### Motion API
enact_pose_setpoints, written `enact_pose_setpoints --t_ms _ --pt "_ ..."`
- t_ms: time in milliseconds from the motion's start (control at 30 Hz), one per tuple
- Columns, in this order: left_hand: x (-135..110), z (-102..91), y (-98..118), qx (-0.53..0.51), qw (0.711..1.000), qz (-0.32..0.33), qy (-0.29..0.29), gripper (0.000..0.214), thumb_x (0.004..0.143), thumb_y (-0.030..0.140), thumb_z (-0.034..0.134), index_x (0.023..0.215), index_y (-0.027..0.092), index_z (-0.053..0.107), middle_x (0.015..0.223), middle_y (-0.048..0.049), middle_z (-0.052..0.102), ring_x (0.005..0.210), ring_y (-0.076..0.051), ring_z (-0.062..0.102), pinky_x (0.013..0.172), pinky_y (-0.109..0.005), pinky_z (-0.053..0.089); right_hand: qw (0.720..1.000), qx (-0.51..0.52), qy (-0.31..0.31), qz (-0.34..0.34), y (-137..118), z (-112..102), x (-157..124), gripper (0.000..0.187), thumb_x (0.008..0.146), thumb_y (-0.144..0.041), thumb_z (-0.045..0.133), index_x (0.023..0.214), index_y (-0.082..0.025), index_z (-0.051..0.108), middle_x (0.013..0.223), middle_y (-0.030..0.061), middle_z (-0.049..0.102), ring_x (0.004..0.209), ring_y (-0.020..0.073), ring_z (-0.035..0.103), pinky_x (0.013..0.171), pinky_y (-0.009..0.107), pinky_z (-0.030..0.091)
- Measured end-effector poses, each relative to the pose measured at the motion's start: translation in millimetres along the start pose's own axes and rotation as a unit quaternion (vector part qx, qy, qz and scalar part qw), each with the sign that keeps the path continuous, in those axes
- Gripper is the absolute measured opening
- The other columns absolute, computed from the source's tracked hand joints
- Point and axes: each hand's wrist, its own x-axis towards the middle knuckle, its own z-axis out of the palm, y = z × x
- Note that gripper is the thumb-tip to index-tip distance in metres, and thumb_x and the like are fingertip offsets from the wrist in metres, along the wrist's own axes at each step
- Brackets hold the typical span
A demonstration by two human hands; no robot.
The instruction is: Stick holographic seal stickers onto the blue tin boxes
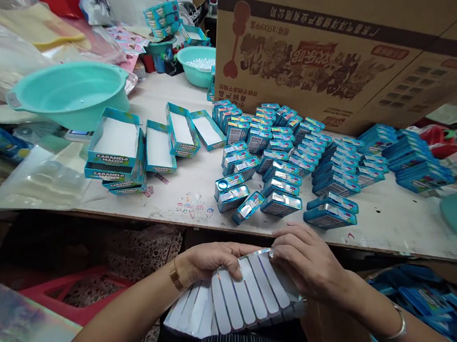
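My left hand [217,260] grips a sheet of long white strip stickers [246,300] with shiny silver gaps, its thumb lying on top. At the sheet's upper right corner, the fingers of my right hand [305,261] are closed on the edge; whether a single strip is lifted there I cannot tell. The sheet bends over my lap, with more strips fanned to the left. Just beyond my hands, several small blue boxes [281,203] stand in rows on the table, many with shiny strips across their tops.
A large brown carton [346,44] stands behind the boxes. Open blue display trays [159,145] sit left, near a turquoise basin [68,90]. A smaller basin [197,68] holds white pellets. More blue boxes [424,292] lie low at right. A red stool [78,295] is at lower left.
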Motion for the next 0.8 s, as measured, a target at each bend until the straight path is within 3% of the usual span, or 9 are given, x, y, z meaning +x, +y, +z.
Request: enact_pose_setpoints --t_ms 133,233,300,400,467,567,667,800 --pt "0.7 -13.4 -1.8 0.022 0.999 0.004 0.024 0.065 0.055 0.009 0.063 0.119 0.019 0.069 0.103 -0.0021 0.075 0.087 -0.016 0.069 0.073 -0.024 0.051 0.997 -0.047 0.039 -0.043 -3.7 -11.6 0.9 0.017 0.093 -0.009 0.051 0.099 -0.02 0.063 0.103 0.0108 0.073 0.111 0.0258 0.064 0.093 0.046 0.054" --pt "-2.3 -26.8 -6.5 0.142 0.985 0.017 0.093 0.056 0.059 0.011 0.059 0.113 0.018 0.07 0.097 -0.003 0.074 0.078 -0.017 0.068 0.068 -0.026 0.051 0.999 -0.023 0.025 -0.012 -5.3 -24.2 6.9 0.017 0.092 -0.01 0.053 0.097 -0.023 0.063 0.095 0.0061 0.073 0.103 0.024 0.067 0.095 0.046 0.052" --pt "-6.8 -31.5 -14.9 0.296 0.938 0.054 0.171 0.056 0.063 0.011 0.058 0.118 0.02 0.068 0.103 -0.0042 0.074 0.085 -0.02 0.067 0.073 -0.029 0.052 0.999 0.002 0.014 0.037 -5.0 -27.8 18.6 0.016 0.092 -0.011 0.054 0.092 -0.026 0.061 0.085 0.0015 0.072 0.09 0.0211 0.069 0.097 0.046 0.049" --pt "-14.1 -27.5 -37.0 0.495 0.801 0.137 0.309 0.068 0.073 0.01 0.056 0.139 0.023 0.052 0.117 -0.0079 0.07 0.103 -0.026 0.064 0.087 -0.037 0.052 0.987 0.05 0.068 0.14 -2.8 -18.6 48.1 0.009 0.092 -0.018 0.058 0.09 -0.027 0.06 0.082 0.0003 0.069 0.081 0.0195 0.067 0.092 0.043 0.051" --pt "-18.1 -19.1 -52.9 0.567 0.714 0.176 0.371 0.071 0.082 0.011 0.051 0.151 0.022 0.036 0.118 -0.012 0.067 0.105 -0.029 0.063 0.091 -0.044 0.051 0.959 0.111 0.132 0.223 0.6 -3.1 71.8 0.008 0.091 -0.024 0.064 0.098 -0.026 0.061 0.085 0.0014 0.067 0.082 0.0199 0.067 0.083 0.039 0.054" --pt "-22.7 -5.5 -67.0 0.609 0.618 0.247 0.432 0.075 0.093 0.012 0.041 0.159 0.02 0.006 0.107 -0.0122 0.066 0.093 -0.026 0.063 0.084 -0.044 0.053 0.91 0.208 0.191 0.302 9.4 26.6 103.9 0.018 0.088 -0.027 0.069 0.103 -0.024 0.06 0.086 0.0013 0.065 0.081 0.0186 0.065 0.075 0.034 0.054" --pt "-24.8 1.4 -64.7 0.581 0.569 0.329 0.479 0.086 0.094 0.009 0.042 0.158 0.02 -0.015 0.094 -0.0065 0.064 0.08 -0.021 0.06 0.076 -0.037 0.054 0.883 0.251 0.219 0.331 19.3 53.0 124.5 0.019 0.085 -0.029 0.072 0.098 -0.023 0.06 0.083 0.0005 0.064 0.077 0.0171 0.064 0.072 0.032 0.053" --pt "-22.6 -2.4 -47.7 0.546 0.583 0.356 0.484 0.095 0.091 0.007 0.046 0.155 0.019 -0.024 0.09 -0.0042 0.062 0.076 -0.02 0.059 0.074 -0.035 0.054 0.861 0.268 0.231 0.365 27.1 73.5 133.3 0.021 0.083 -0.031 0.073 0.098 -0.022 0.061 0.081 0.0 0.063 0.076 0.0164 0.062 0.072 0.031 0.053"
